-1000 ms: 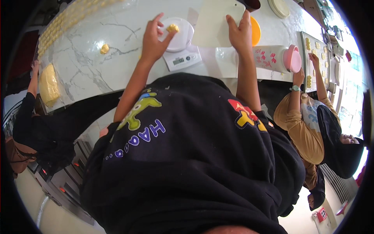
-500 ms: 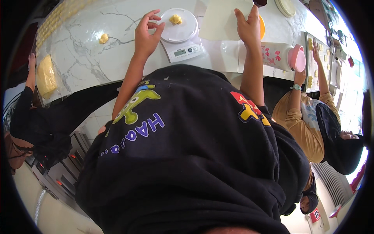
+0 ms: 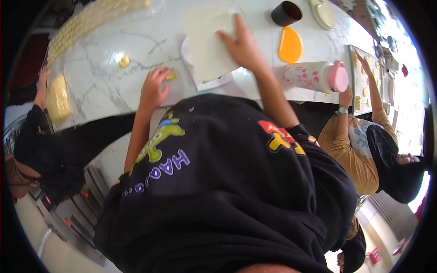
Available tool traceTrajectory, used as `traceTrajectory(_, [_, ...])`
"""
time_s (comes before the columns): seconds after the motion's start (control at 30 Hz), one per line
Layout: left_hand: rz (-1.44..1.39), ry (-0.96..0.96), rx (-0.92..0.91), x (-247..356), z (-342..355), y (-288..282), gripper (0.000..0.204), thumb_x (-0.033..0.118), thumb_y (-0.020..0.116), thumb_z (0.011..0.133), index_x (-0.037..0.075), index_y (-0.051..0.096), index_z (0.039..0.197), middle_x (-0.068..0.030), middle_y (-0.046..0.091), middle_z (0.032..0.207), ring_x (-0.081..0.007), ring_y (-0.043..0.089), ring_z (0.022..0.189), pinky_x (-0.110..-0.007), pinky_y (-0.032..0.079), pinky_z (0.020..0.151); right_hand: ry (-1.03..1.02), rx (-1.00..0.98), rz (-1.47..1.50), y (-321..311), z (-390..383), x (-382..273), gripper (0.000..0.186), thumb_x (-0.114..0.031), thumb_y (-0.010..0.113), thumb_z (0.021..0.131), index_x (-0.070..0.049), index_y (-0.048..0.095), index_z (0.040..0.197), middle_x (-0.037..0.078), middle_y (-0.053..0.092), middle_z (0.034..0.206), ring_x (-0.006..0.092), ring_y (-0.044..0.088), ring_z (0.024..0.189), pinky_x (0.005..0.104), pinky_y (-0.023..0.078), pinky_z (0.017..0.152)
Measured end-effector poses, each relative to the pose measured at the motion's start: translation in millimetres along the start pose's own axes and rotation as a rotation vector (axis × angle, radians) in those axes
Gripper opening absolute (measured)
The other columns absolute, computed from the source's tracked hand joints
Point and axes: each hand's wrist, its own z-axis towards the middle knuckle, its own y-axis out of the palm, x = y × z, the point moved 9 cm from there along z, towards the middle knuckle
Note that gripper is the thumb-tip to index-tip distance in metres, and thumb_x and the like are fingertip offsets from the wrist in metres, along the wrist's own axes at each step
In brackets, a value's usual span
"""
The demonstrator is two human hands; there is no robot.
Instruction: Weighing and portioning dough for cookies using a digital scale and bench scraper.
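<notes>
A cream-coloured flat sheet point(image 3: 205, 50) lies over a white kitchen scale point(image 3: 216, 83), hiding its plate and most of its display. My right hand point(image 3: 246, 48) grips the sheet by its right side, with thumb and index finger visible on top; the other fingers are hidden. On the marble-patterned table to the left of the scale, my left hand point(image 3: 154, 88) has its curled fingers at a small lump of yellow dough point(image 3: 171, 76). Farther left, another small dough lump point(image 3: 124, 62) sits apart. Whether anything lies under the sheet cannot be seen.
Right of my hand are an orange scraper point(image 3: 290, 45), a dark cup point(image 3: 287, 13) and a white bottle with a pink lid point(image 3: 309, 76). At left lie a bagged dough block point(image 3: 58, 98) and rows of dough balls point(image 3: 91, 23). Co-workers stand on both sides; a tray point(image 3: 359, 98) is at right.
My right hand has swung the sheet leftward over the scale, uncovering the scraper and cup. My left hand has moved from beside the scale down and left, where a dough lump now shows at its fingers.
</notes>
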Motion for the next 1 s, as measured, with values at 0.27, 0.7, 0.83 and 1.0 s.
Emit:
traceTrajectory(0.27, [-0.202, -0.204, 0.159, -27.8, -12.0, 9.3, 0.051, 0.004, 0.075, 0.062, 0.004, 0.057, 0.11, -0.0176, 0.053, 0.112, -0.0323, 0.054, 0.1, -0.037, 0.045, 0.085, -0.155, -0.273, 0.108, 79.3, -25.0, -38.9, 0.05, -0.018, 0.057, 0.085, 0.006, 0.035, 0.123, 0.029, 0.059, 0.076, 0.0434, 0.059, 0.071, 0.0475, 0.045, 0.063])
traceTrajectory(0.7, [0.291, 0.058, 0.057, 19.0, 10.3, 9.2, 0.022, 0.011, 0.07, 0.065, 0.006, 0.063, 0.086, -0.0126, 0.055, 0.093, -0.0322, 0.053, 0.088, -0.043, 0.043, 0.075, -0.121, -0.25, 0.04, 78.2, -21.5, -42.4, 0.038, -0.012, 0.052, 0.084, 0.001, 0.032, 0.113, 0.022, 0.056, 0.063, 0.0436, 0.056, 0.065, 0.0493, 0.042, 0.058])
traceTrajectory(0.83, [0.369, 0.031, -0.025, 22.7, 13.1, 8.5, 0.019, 0.015, 0.07, 0.066, 0.007, 0.062, 0.081, -0.0103, 0.053, 0.089, -0.0309, 0.053, 0.086, -0.042, 0.043, 0.074, -0.077, -0.177, 0.075, 61.0, -26.1, -35.4, 0.038, -0.012, 0.053, 0.084, 0.001, 0.032, 0.113, 0.024, 0.057, 0.067, 0.044, 0.057, 0.068, 0.0497, 0.043, 0.061])
traceTrajectory(1.0, [0.351, -0.06, -0.156, 6.0, 21.3, 16.2, 0.018, 0.019, 0.071, 0.066, 0.006, 0.061, 0.073, -0.01, 0.055, 0.088, -0.0302, 0.055, 0.083, -0.042, 0.045, 0.071, -0.036, -0.128, 0.095, 40.9, -27.4, -29.0, 0.039, -0.013, 0.054, 0.082, 0.001, 0.033, 0.111, 0.028, 0.058, 0.074, 0.0452, 0.058, 0.076, 0.0508, 0.044, 0.066])
